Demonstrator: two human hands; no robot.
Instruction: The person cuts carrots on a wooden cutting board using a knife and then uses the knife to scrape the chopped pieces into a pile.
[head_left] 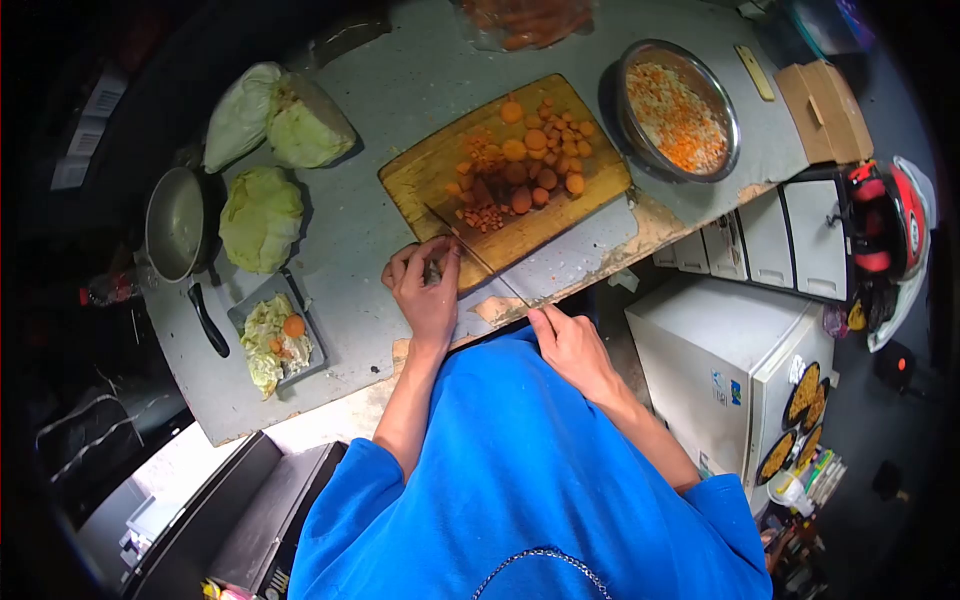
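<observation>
My right hand is closed round the handle end of a knife at the near edge of the table. Its thin blade slants up and left over the wooden cutting board. My left hand is curled at the board's near left corner, thumb and fingertips close beside the blade. A small orange bit shows at those fingertips, too small to name. Carrot slices are scattered over the upper and right part of the board. Nearer the blade lies a small heap of diced carrot.
A metal bowl of chopped orange and pale vegetables stands right of the board. To the left are cabbages, a frying pan and a grey tray with cabbage scraps. A bag of carrots lies at the back.
</observation>
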